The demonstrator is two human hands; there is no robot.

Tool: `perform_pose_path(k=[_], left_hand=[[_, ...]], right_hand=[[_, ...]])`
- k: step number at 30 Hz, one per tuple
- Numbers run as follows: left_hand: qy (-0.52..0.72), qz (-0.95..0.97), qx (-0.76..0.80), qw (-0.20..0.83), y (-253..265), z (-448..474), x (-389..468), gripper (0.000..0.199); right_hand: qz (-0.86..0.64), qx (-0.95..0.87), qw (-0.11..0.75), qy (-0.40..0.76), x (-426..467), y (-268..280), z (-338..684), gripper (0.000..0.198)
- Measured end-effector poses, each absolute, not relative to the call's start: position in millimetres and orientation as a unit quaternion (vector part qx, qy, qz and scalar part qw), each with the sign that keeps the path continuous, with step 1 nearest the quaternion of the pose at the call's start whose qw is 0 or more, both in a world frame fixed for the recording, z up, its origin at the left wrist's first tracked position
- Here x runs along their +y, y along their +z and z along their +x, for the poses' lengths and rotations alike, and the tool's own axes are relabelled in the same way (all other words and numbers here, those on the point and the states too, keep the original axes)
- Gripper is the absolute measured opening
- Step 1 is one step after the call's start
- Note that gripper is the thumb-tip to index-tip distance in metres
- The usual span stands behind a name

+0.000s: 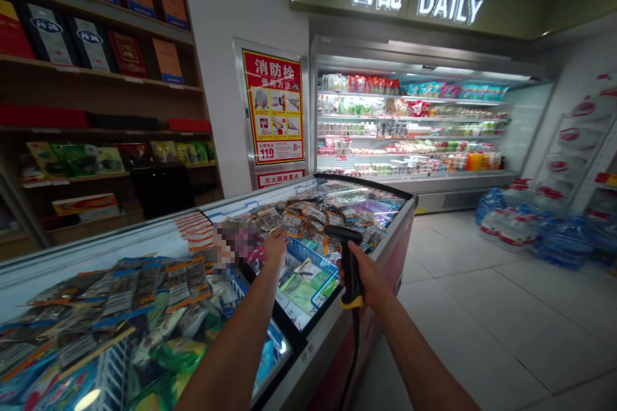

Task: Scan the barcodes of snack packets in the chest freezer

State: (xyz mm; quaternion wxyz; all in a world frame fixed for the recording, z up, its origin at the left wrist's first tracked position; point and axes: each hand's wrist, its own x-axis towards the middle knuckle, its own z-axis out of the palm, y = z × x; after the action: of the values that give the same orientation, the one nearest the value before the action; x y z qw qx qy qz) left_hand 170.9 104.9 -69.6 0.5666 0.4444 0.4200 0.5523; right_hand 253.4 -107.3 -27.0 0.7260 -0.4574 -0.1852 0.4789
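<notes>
My right hand (372,277) is closed around the grip of a black and yellow barcode scanner (351,266), held upright over the near edge of a chest freezer (385,231). A black cord (355,340) hangs from its base. My left hand (274,247) reaches across the freezer, beside the rim of a blue basket (301,249). Its fingers look curled, but their tips and anything in them are hidden. Green packets (303,283) lie in the basket. Beyond my hands is a pile of brown and silver flat packets (308,213).
More flat packets (120,289) fill the freezer's left part, past a dark frame bar (289,324). Shelves of boxes (91,44) stand at the left. A lit refrigerated display (409,173) is at the back. Blue-tinted water bottles (563,240) stand on the tiled floor at the right.
</notes>
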Motion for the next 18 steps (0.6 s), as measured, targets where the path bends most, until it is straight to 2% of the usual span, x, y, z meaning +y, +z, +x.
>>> perform_pose_path(k=[7,18], left_hand=[[0.578,0.377,0.437,0.577,-62.4,129.1,93.9,0.021],[0.578,0.397,0.389,0.598,-59.8,113.5,90.2,0.022]], right_hand=[[-0.389,-0.203,0.695,0.569,-96.4,-15.7,222.6,0.032],[-0.378,-0.21,0.683,0.589,-100.6,-6.5,209.6,0.033]])
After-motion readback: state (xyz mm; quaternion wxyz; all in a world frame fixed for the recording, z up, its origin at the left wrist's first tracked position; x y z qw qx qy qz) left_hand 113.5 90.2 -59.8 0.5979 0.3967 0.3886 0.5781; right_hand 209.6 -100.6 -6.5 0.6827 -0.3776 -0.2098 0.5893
